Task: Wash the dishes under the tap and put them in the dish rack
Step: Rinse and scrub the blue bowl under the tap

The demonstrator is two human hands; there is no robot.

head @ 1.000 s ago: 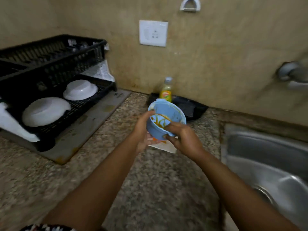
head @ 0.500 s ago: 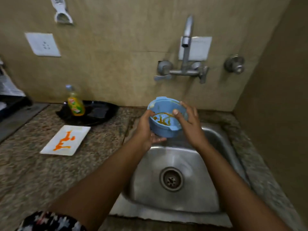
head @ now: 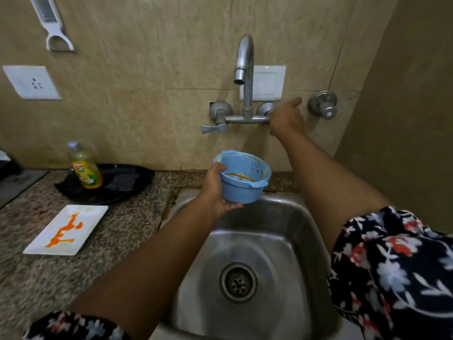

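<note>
My left hand (head: 217, 190) holds a blue plastic bowl (head: 245, 182) with orange sauce inside, above the back of the steel sink (head: 282, 241). The bowl sits below the spout of the wall tap (head: 244, 69); no water runs. My right hand (head: 286, 119) is raised to the wall and wrapped over the tap's right handle, which it hides. The tap's left handle (head: 213, 127) is free. A white rectangular plate (head: 66, 229) smeared with orange sauce lies on the granite counter to the left. The dish rack is out of view.
A yellow dish-soap bottle (head: 84, 166) stands on a black tray (head: 122, 185) at the back of the counter. A second valve (head: 322, 104) is on the wall right of the tap. A white socket (head: 30, 82) and a hanging utensil (head: 55, 28) are upper left.
My right hand let go of the bowl and rose to the tap's right handle. My left hand keeps the bowl, now held alone under the spout. The view shifted right from the dish rack to the sink.
</note>
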